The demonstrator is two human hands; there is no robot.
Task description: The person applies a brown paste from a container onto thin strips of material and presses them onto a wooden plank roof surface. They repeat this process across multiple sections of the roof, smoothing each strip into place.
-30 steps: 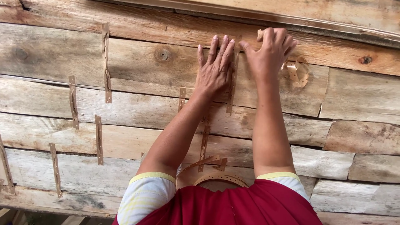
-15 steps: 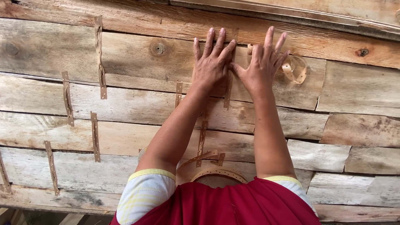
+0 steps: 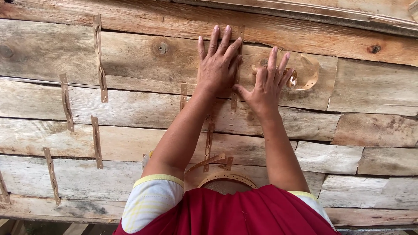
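My left hand (image 3: 217,65) lies flat on a weathered wooden plank wall (image 3: 139,56), fingers stretched upward. Its fingertips rest beside a thin vertical perforated metal strap (image 3: 236,80) that runs between my hands. My right hand (image 3: 266,85) is pressed flat just to the right of that strap, a little lower. Its fingertips touch a curled loop of the same strap (image 3: 307,76). Neither hand grips anything.
Several short perforated straps (image 3: 99,61) are fixed vertically across the plank joints on the left. A coil of strap (image 3: 226,176) sits low near my body, above my red garment (image 3: 230,213). More straps (image 3: 210,137) run down under my left forearm.
My right hand has slid down and to the left, from beside the left hand's fingertips to below them. The left hand stays spread on the plank by the strap.
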